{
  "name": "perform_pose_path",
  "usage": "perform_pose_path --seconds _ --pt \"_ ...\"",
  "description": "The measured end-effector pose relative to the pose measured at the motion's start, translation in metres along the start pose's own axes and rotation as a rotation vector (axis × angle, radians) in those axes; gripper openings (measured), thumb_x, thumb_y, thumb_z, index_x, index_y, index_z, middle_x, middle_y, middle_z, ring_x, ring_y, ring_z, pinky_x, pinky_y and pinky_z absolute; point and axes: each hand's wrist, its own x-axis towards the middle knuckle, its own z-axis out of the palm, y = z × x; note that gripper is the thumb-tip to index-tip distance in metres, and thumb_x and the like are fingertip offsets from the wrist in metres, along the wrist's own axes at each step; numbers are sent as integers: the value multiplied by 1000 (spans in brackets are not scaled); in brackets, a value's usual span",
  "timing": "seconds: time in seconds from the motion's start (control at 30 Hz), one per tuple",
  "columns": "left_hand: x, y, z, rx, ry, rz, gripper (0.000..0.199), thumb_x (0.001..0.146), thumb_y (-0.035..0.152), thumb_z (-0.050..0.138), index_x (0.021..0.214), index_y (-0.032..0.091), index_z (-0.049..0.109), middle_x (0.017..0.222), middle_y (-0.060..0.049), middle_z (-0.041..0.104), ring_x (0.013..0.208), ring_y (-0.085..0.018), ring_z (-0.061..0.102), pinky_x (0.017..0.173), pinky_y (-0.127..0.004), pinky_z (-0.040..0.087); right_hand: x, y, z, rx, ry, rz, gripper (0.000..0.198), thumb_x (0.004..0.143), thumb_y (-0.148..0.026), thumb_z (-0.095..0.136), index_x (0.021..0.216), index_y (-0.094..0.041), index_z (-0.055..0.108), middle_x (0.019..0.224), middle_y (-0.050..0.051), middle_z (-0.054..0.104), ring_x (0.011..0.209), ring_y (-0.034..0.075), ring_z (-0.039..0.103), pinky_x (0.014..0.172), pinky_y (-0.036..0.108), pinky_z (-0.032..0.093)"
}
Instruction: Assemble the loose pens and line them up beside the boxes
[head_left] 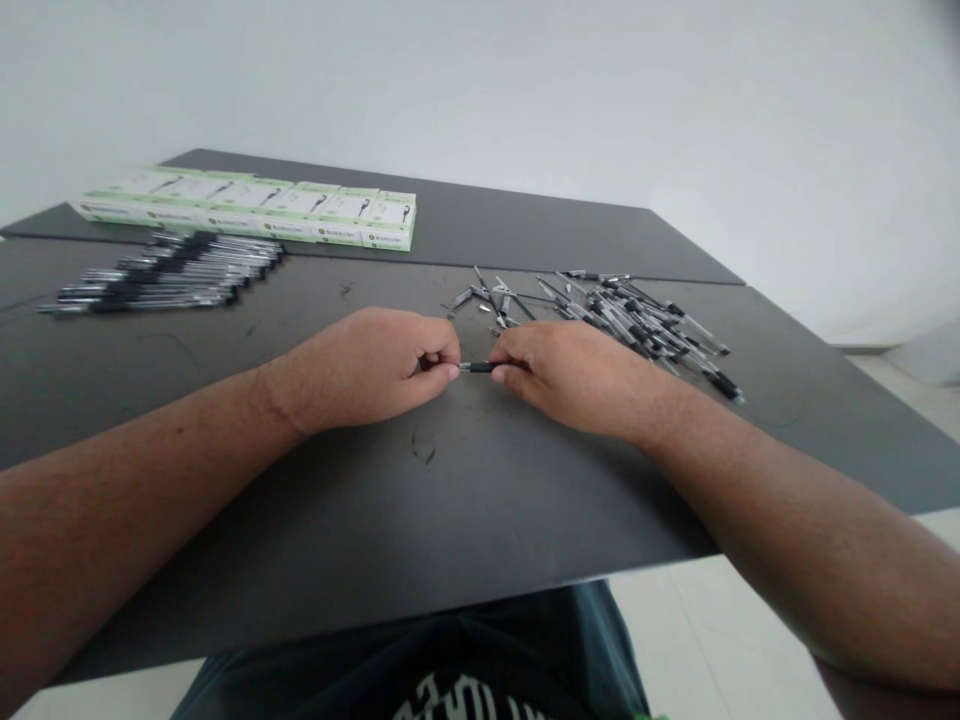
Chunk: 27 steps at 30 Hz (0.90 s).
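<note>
Between my two hands a pen (480, 367) lies level above the dark table, its black grip and clear-silver tip end showing. My left hand (367, 362) pinches the tip end at the left between thumb and forefinger. On the right, my right hand (566, 375) is closed round the black grip part, and the rest of the pen is hidden in its fingers. Just beyond my hands lie loose pen parts (495, 296), thin refills and small pieces. Right of these spreads a heap of clear and black pens (637, 318).
Several pens (176, 270) lie side by side in a row at the left. Behind them stands a line of white and green boxes (300, 212). The grey table (420, 530) has its near edge by my lap, and a white wall rises behind.
</note>
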Motion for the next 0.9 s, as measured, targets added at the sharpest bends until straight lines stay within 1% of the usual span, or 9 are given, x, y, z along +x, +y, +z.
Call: perform_pose_path --seconds 0.1,0.2,0.3,0.37,0.43,0.6,0.67,0.77,0.9 --pt "0 0 0 9 5 -1 31 102 43 53 104 26 78 92 -4 83 83 -24 74 76 -35 46 0 1 1 3 -14 -12 30 119 -30 55 121 -20 83 117 11 88 108 27 78 90 37 49" --pt "-1 0 0 11 8 6 31 102 43 53 104 26 78 91 -4 83 83 -24 74 75 -35 46 -1 0 1 42 9 26 24 112 -33 69 129 -20 81 116 9 88 103 26 78 87 35 49" --pt "-1 -1 0 5 5 11 31 101 44 52 101 26 77 89 -4 82 80 -23 72 73 -35 45 -1 -1 0 10 -1 37 19 111 -34 70 120 -20 82 112 8 87 100 26 77 84 36 47" --pt "-1 -1 -1 2 0 17 31 101 44 52 101 26 76 89 -4 82 80 -24 72 74 -36 45 -1 -2 -1 -19 -32 18 26 116 -33 60 114 -20 83 112 10 87 101 27 78 85 37 46" --pt "-1 -1 -1 6 -4 19 29 101 44 53 101 26 76 90 -4 82 81 -24 73 75 -36 46 -1 -2 -1 -8 -39 -3 31 119 -33 55 117 -20 84 114 11 88 104 27 78 87 37 47" --pt "-1 -2 0 8 -3 17 29 102 43 52 101 26 76 90 -4 82 82 -24 73 75 -35 47 -1 -2 -2 33 -1 37 23 110 -35 72 123 -20 83 113 8 88 98 25 77 83 34 47" --pt "-1 -2 0 8 -3 25 29 103 44 52 100 26 75 89 -4 82 82 -23 73 75 -35 47 -1 -2 -2 -5 -29 29 23 114 -34 66 117 -20 83 111 9 88 99 25 77 84 35 46" --pt "-2 -1 0 16 4 26 28 102 43 53 99 26 74 89 -4 83 83 -24 74 73 -35 46 -1 -2 -2 -20 -53 -11 34 119 -35 54 116 -19 84 113 11 88 104 27 78 87 36 46" --pt "-2 -1 0 18 2 35 27 102 42 54 99 27 75 90 -4 83 82 -24 74 73 -35 47 -1 -1 -1 33 -16 1 23 111 -36 70 121 -20 83 112 9 88 99 25 76 84 35 46"
